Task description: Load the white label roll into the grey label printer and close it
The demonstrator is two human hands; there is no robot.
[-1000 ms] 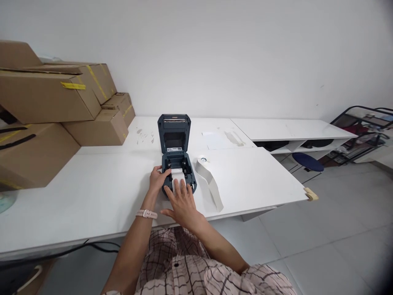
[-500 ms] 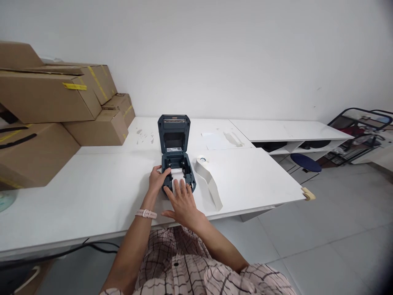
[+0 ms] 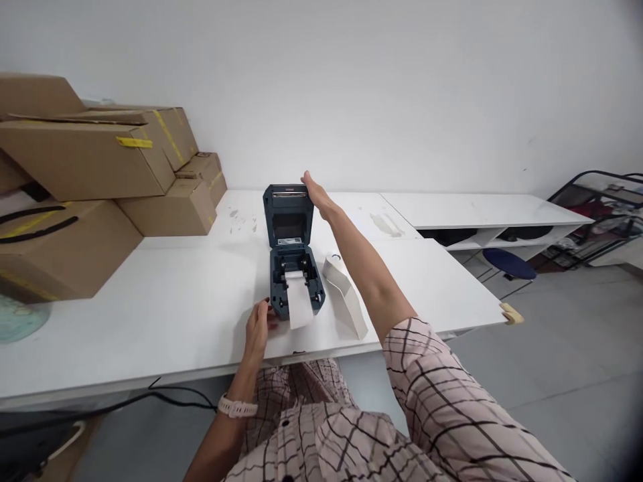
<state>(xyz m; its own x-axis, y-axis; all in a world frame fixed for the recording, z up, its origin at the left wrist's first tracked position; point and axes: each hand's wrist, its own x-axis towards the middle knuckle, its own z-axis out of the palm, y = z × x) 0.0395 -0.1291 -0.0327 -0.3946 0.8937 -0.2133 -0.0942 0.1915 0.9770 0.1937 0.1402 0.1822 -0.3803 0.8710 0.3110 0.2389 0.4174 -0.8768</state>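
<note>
A dark blue label printer [image 3: 280,284] stands on the white table with its lid [image 3: 268,215] raised. From the paper roll [image 3: 295,274] inside, a white strip [image 3: 300,304] runs out over the printer's front edge. My right hand [image 3: 317,195] grips the lid's upper right corner, with some fingers hidden behind it. Close to the body's front left corner is my left hand [image 3: 258,328], fingers apart and partly blurred, holding nothing. Right of the printer, a second label roll [image 3: 333,261] lies with its loose strip [image 3: 351,308] unrolled toward me.
Cardboard boxes [image 3: 90,157] are stacked at the left, taped in yellow. A greenish clear container [image 3: 23,318] sits at the table's left. Cables [image 3: 151,395] hang below the front edge. A blue stool [image 3: 508,263] and a black-framed rack [image 3: 597,214] stand at the right.
My right hand has left the paper strip and reached up to the lid's right corner. My left hand has drawn back from the paper roll to the printer's front left corner.
</note>
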